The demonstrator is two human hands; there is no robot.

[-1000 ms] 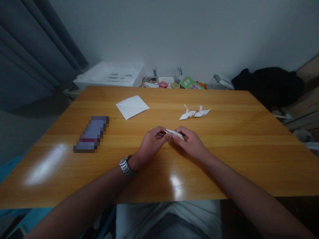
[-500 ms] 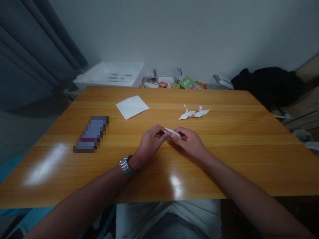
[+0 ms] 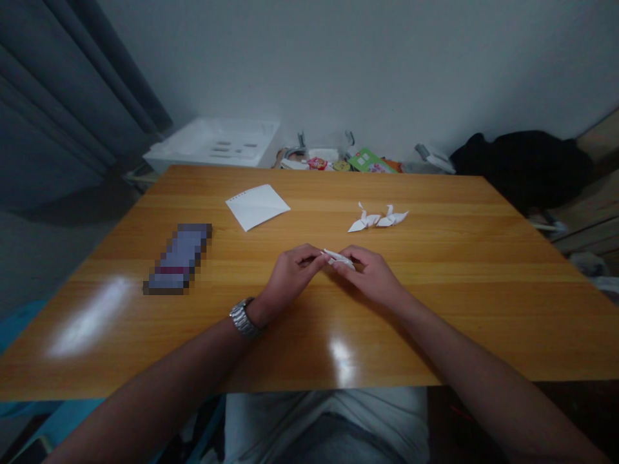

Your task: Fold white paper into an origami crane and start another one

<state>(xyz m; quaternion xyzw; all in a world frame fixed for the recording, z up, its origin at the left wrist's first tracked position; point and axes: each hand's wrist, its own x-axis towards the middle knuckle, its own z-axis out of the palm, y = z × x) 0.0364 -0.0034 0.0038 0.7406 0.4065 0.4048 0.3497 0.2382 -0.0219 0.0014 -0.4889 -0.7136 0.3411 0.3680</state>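
Between my two hands is a small folded white paper (image 3: 340, 258), narrow and several layers thick. My left hand (image 3: 294, 274) pinches its left end between thumb and fingers; a metal watch (image 3: 244, 317) sits on that wrist. On the other side, my right hand (image 3: 368, 272) grips the paper's right part, thumb in front and fingers behind. The fingertips hide some of the folds. Beyond my right hand, two white origami cranes (image 3: 364, 222) (image 3: 393, 216) stand side by side on the wooden table (image 3: 459, 258).
A white paper sheet (image 3: 258, 206) with a perforated edge lies at the back left. Nearer on the left is a blurred-out phone-like device (image 3: 178, 259). Behind the table are a white tray-like container (image 3: 193, 138), a green booklet (image 3: 370, 161) and a black cloth heap (image 3: 522, 161).
The folded paper has shifted slightly to the right and shows a little more between my fingers. My left thumb has moved slightly; both hands keep their hold.
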